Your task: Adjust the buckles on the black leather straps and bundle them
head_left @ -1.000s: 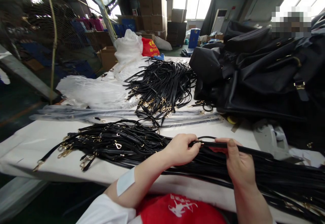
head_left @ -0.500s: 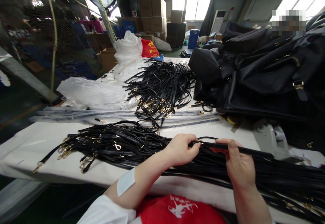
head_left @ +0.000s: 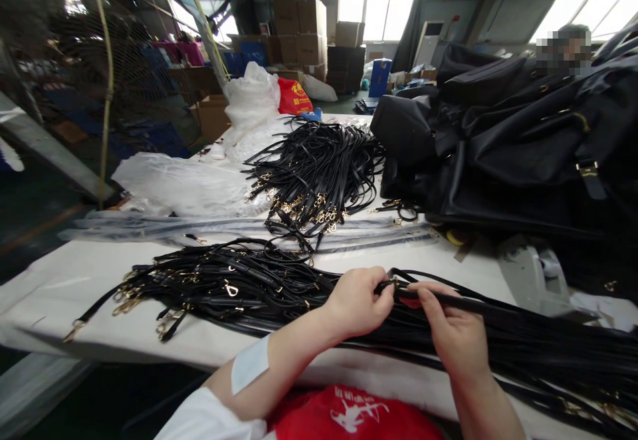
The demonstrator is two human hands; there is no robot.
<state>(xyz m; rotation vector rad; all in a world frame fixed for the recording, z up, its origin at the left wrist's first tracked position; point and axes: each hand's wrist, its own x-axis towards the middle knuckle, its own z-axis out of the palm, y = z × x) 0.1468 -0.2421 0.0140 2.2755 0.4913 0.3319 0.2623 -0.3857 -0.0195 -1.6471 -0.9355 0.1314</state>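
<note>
My left hand (head_left: pixel 361 302) is closed, pinching a black strap (head_left: pixel 491 306) close to a small gold metal fitting (head_left: pixel 394 282). Just to the right, my right hand (head_left: pixel 459 339) grips the same strap between thumb and fingers. A thin length of strap loops up behind the fitting and trails off to the right. Beneath both hands lies a long bundle of black straps (head_left: pixel 224 280) with gold clasps, spread along the near side of the table (head_left: pixel 64 267). The fitting's exact shape is too small to make out.
A second heap of black straps (head_left: pixel 329 161) lies farther back. Large black bags (head_left: pixel 498 154) are piled at the right, with a person partly visible behind them. Clear plastic sleeves (head_left: pixel 189 184) sit at the left. A grey-white device (head_left: pixel 531 274) stands right of my hands.
My right hand has slid left along the strap, nearer my left hand. The gold fitting shows more clearly between them, and the thin strap behind it is raised. My left hand has barely moved.
</note>
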